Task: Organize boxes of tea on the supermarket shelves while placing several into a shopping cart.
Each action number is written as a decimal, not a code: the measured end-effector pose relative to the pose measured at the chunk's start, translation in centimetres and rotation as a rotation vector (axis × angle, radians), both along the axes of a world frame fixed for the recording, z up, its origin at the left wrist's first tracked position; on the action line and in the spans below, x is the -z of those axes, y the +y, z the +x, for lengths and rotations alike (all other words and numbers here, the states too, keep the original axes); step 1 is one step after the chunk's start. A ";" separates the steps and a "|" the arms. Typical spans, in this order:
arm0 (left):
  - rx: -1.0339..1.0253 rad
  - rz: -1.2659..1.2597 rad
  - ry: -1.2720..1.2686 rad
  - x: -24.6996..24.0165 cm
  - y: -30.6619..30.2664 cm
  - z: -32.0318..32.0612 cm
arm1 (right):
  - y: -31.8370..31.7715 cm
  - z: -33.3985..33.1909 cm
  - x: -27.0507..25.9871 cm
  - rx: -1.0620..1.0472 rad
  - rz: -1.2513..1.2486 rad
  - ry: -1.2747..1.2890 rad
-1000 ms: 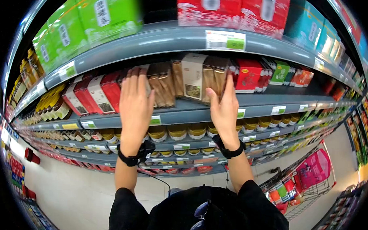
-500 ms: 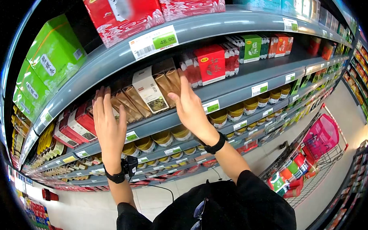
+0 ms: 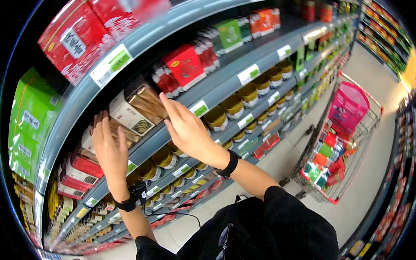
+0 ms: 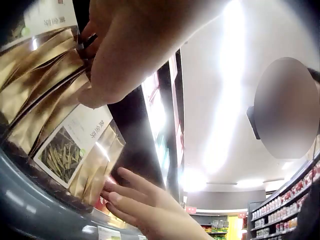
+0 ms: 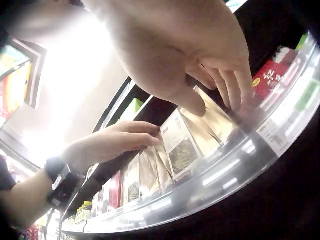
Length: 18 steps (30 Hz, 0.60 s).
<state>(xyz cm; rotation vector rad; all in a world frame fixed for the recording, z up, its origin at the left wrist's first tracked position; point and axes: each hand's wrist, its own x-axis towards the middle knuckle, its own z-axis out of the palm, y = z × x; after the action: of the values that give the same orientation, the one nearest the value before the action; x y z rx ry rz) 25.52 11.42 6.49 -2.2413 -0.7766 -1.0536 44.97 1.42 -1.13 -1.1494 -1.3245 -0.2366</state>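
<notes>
A clear tea box (image 3: 131, 112) with a white label band and gold sachets stands on the middle shelf. My right hand (image 3: 189, 134) lies along its right end, fingers extended and thumb toward its front. To the left, my left hand (image 3: 110, 152) rests over a similar box (image 4: 37, 80) of gold sachets, fingers reaching back across its top. The left thumb lies near the white label in the left wrist view. Seen from the right wrist, the right fingers (image 5: 232, 87) hang down past the box's end, and the left hand (image 5: 110, 142) touches the boxes farther along.
Red tea boxes (image 3: 185, 67) stand right of the gold ones, and red-and-white boxes (image 3: 80, 171) on the left. The shelf above, with a price rail (image 3: 111, 64), overhangs the hands. Gold-lidded jars (image 3: 163, 158) fill the shelf below. A loaded shopping cart (image 3: 338, 148) stands at right.
The head view has turned to the right, so shelf and hands appear lower and farther left. The hands keep to the same gold boxes, which now stand closer together than a second ago.
</notes>
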 end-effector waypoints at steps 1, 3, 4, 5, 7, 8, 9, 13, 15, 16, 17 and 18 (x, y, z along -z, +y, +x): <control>0.025 0.014 0.011 0.2 0.5 -0.1 | -1.1 0.0 0.1 0.003 -0.010 0.028; 0.019 -0.064 0.037 1.0 2.2 -1.1 | -3.0 0.0 0.9 0.062 -0.022 0.057; 0.048 -0.025 0.056 1.0 2.5 -1.2 | -4.3 0.1 1.1 0.069 -0.028 0.059; 0.055 -0.033 0.025 1.0 1.7 -1.0 | -5.7 0.3 1.5 0.080 -0.036 0.061; 0.157 0.057 -0.041 1.0 -0.9 0.1 | -8.6 0.8 2.2 0.106 -0.093 0.044; 0.264 0.061 -0.098 1.4 -2.8 0.5 | -10.1 0.9 2.6 0.143 -0.058 0.047; 0.293 0.053 -0.145 2.4 -4.4 0.7 | -12.0 1.2 2.9 0.180 -0.073 0.057; 0.531 -0.145 -0.090 9.7 -8.4 -0.1 | -18.8 2.8 6.3 0.329 -0.228 0.105; 0.663 -0.429 -0.093 15.0 -10.2 -0.2 | -23.7 3.2 7.7 0.422 -0.407 0.148; 0.662 -0.564 -0.078 17.0 -11.9 -0.1 | -26.2 3.7 8.6 0.481 -0.460 0.135; 0.657 -0.696 -0.061 18.8 -13.5 -0.1 | -28.7 4.3 9.8 0.535 -0.512 0.122; 0.686 -0.777 -0.045 20.9 -14.4 -0.5 | -31.2 5.0 11.3 0.610 -0.540 0.127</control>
<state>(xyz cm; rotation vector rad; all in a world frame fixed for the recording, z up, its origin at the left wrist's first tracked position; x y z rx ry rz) 24.98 -2.99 -14.37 -3.3084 -0.4688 -1.2346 49.92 -29.80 -12.46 -1.9864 -0.9125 -0.2456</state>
